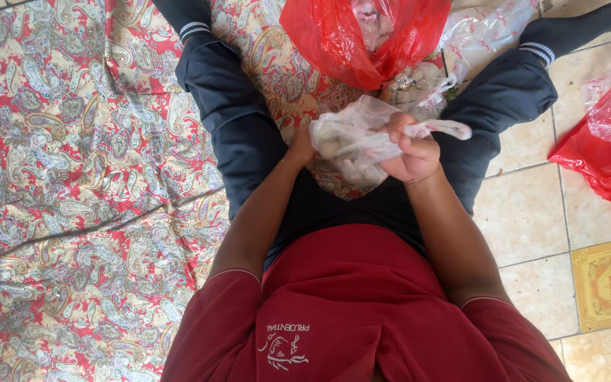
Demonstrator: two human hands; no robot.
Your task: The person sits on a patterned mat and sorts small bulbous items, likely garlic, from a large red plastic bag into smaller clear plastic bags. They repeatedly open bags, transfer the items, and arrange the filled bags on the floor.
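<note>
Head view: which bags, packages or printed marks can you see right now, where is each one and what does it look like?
Clear plastic bag: crumpled, held between both hands, pale lumps inside.
Red plastic bag: open, on the patterned cloth between the legs.
Second red bag: right edge, on the tiled floor.
Clear wrappers: crumpled, beside the red bag.
White printed emblem: on the red shirt.

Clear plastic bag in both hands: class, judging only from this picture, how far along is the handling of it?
Done: small pale items already sit inside the clear plastic bag. In hand: the right hand grips its twisted neck while the left hand supports it. Left: no knot shows, and the red bag ahead lies open.
</note>
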